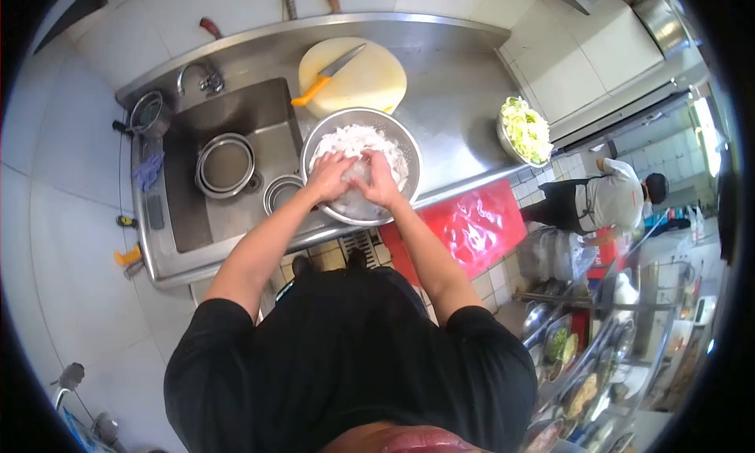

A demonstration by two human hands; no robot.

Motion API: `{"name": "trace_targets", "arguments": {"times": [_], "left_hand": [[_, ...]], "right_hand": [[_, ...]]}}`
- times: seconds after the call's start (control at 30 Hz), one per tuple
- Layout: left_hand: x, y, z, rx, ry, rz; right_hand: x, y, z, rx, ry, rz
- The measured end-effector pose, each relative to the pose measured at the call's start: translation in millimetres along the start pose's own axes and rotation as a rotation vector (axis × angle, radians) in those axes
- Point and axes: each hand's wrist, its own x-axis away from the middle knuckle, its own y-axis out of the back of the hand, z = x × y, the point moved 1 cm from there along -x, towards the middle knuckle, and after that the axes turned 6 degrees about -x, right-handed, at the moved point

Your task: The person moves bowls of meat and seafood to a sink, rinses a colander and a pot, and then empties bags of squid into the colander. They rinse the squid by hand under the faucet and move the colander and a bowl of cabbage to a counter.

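Obs.: Both hands are down in a large perforated steel colander (409,150) that sits on the stainless desk (456,99), overhanging the right edge of the sink (236,123). The colander holds a heap of pale, white cut pieces (358,142); what they are cannot be told from this view. The left hand (330,178) lies palm down on the heap, fingers curled loosely into it. The right hand (379,182) sits just beside it, touching, also pressed into the pieces. Neither is clenched; whether either has a real grip on a handful cannot be told.

Surroundings: a round cutting board (370,83) lies just behind the colander, with an orange-handled knife (326,74) across it, blade towards the wall. Nested steel bowls (226,164) stand in the sink basin, a smaller one (281,192) near the colander's rim. A bowl of shredded green cabbage (525,130) sits at the desk's far right edge. Another person (605,201) works well apart, across the aisle.

Risks, as judged:
- The colander straddles the sink lip; downward pressure on its near side could tip it and spill pieces into the basin or onto the floor.
- The pieces look wet; vigorous tossing could fling some over the rim.
- The knife is near; a reach back without looking could meet it.
- The cabbage bowl overhangs; a nudge could drop it.
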Motion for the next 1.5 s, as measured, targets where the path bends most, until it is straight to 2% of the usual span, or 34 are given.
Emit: {"name": "trace_targets", "arguments": {"times": [0.1, 0.23, 0.27, 0.33, 0.43, 0.47, 0.6, 0.7, 0.8, 0.93, 1.07, 1.17, 1.27, 1.37, 1.47, 1.5], "left_hand": [[6, 2, -14, -0.079, 0.029, 0.086], [-8, -30, -8, -0.061, 0.094, 0.171], [-11, -38, 0, 0.096, 0.128, 0.199], [-18, -41, 6, 0.412, 0.219, 0.260], [-20, -26, -1, 0.644, 0.295, 0.373], [-24, -29, 5, 0.521, 0.286, 0.395], [-30, -16, -2, 0.754, 0.326, 0.534], [-36, -22, 5, 0.651, 0.347, 0.504], [-44, -4, -4, 0.502, 0.325, 0.614], [-45, -15, 4, 0.520, 0.295, 0.558], [-43, -28, 6, 0.618, 0.348, 0.561], [-43, -28, 7, 0.654, 0.347, 0.544], [-40, -35, 16, 0.684, 0.278, 0.462], [-45, -11, 2, 0.421, 0.172, 0.513], [-33, -10, -2, 0.096, 0.111, 0.182], [-30, -10, -1, 0.032, 0.075, 0.195]], "right_hand": [[21, 18, -6, 0.341, 0.023, 0.146], [26, 15, -42, 0.248, -0.036, 0.021], [24, 15, -38, 0.198, 0.011, -0.082], [20, 16, -37, 0.220, -0.018, -0.045], [11, 16, -34, 0.243, -0.110, 0.047], [8, 15, -32, 0.248, -0.145, 0.069], [-3, 11, -37, 0.255, -0.303, 0.231], [-10, 8, -50, 0.252, -0.348, 0.312], [-12, 7, -52, 0.227, -0.363, 0.362], [-15, 11, -49, 0.208, -0.377, 0.392], [-14, 7, -59, 0.198, -0.379, 0.377], [-14, 11, -61, 0.053, -0.344, 0.323], [-15, 4, -91, -0.313, -0.430, 0.452], [-17, 4, -98, -0.403, -0.455, 0.593], [-23, 30, -52, -0.021, -0.354, 0.699], [-23, 35, -41, 0.096, -0.252, 0.668]]}}
